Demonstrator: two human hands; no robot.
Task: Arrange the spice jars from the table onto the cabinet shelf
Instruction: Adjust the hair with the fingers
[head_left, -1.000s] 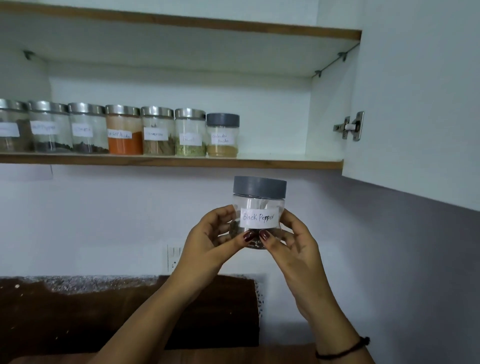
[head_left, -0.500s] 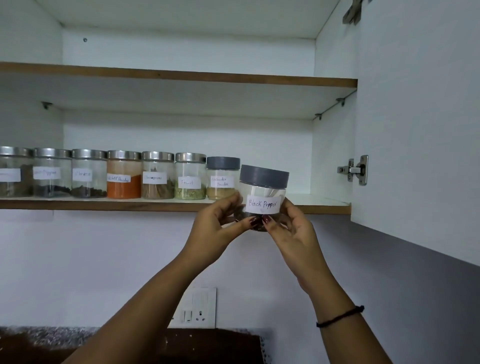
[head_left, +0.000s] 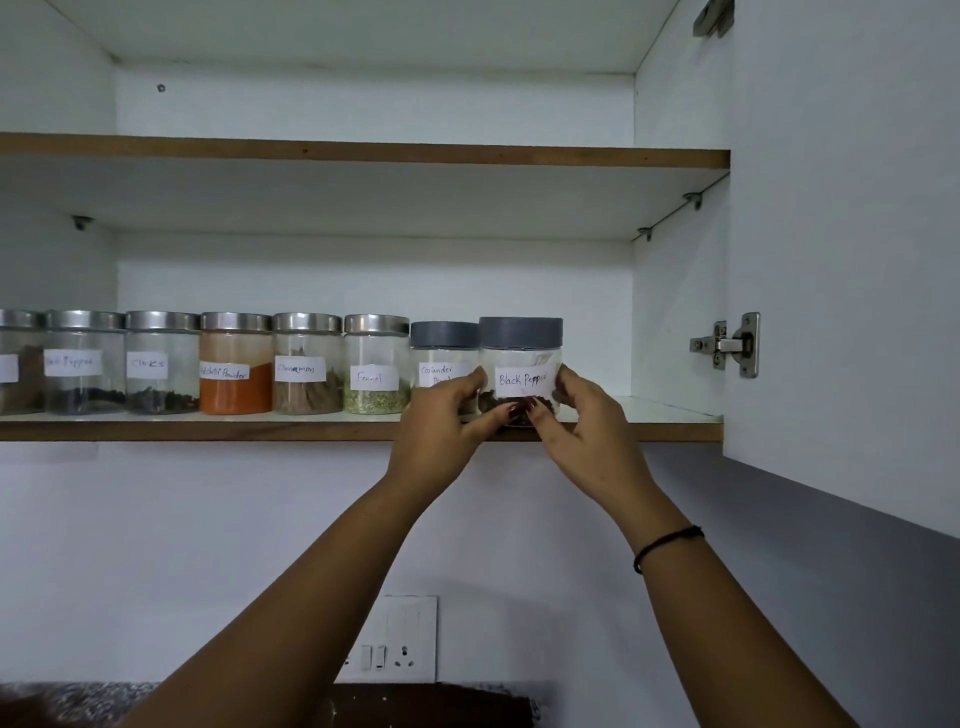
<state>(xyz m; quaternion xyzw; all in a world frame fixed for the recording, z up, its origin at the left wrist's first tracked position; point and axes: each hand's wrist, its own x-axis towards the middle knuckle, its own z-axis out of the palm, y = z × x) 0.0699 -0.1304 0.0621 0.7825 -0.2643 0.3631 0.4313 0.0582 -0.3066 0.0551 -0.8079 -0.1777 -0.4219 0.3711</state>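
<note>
step: placing pepper jar (head_left: 521, 364) on shelf (head_left: 208, 430), 3 o'clock of coriander jar (head_left: 444, 353).
hands: my left hand (head_left: 441, 436) and right hand (head_left: 582, 431) pinch its base.
next: seat it, let go.

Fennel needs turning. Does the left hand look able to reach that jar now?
Probably, once freed: the left hand grips the Black Pepper jar, but nothing stands before the Fennel jar.

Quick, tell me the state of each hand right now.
Left hand: grips the Black Pepper jar.
Right hand: grips the same jar, opposite side.
</note>
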